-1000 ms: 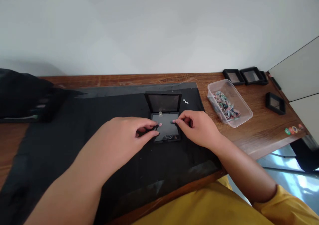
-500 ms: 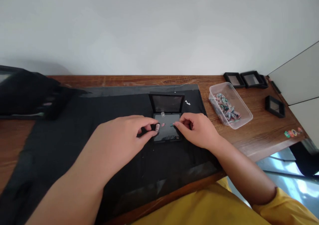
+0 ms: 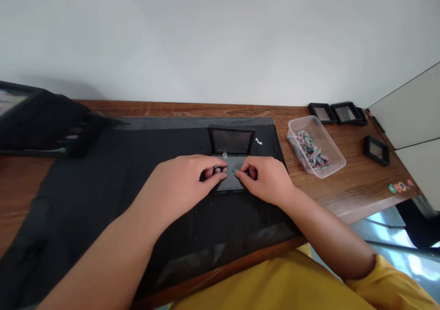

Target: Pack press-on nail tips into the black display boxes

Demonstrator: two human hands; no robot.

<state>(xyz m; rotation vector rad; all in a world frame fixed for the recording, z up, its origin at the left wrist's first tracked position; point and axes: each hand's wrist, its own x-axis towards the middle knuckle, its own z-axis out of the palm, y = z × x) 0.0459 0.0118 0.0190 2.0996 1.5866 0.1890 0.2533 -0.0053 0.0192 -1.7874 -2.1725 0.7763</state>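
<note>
A small black hinged frame case lies open on the black cloth, its lid [image 3: 231, 141] standing up at the back and its grey film-like base [image 3: 232, 184] flat between my hands. My left hand [image 3: 192, 177] pinches at a tiny pinkish piece [image 3: 225, 169] over the left of the base. Opposite it, my right hand [image 3: 266, 178] has thumb and forefinger closed on a small teal piece [image 3: 234, 170], low over the film. The lower fingers of both hands are partly hidden. A little clear bit [image 3: 225, 155] sits by the hinge.
To the right stands a clear plastic tub [image 3: 332, 152] with many pink and teal pieces [image 3: 311, 149]. Beyond it are several black frame cases [image 3: 377, 150] and round stickers [image 3: 398, 187]. A white scrap [image 3: 258, 141] lies on the cloth [image 3: 172, 140]. Dark framed things [image 3: 41, 122] rest at far left.
My left hand has moved right, and its fingertips now close round the pinkish piece that lay on the film. My right hand stays near the same spot with the teal piece.
</note>
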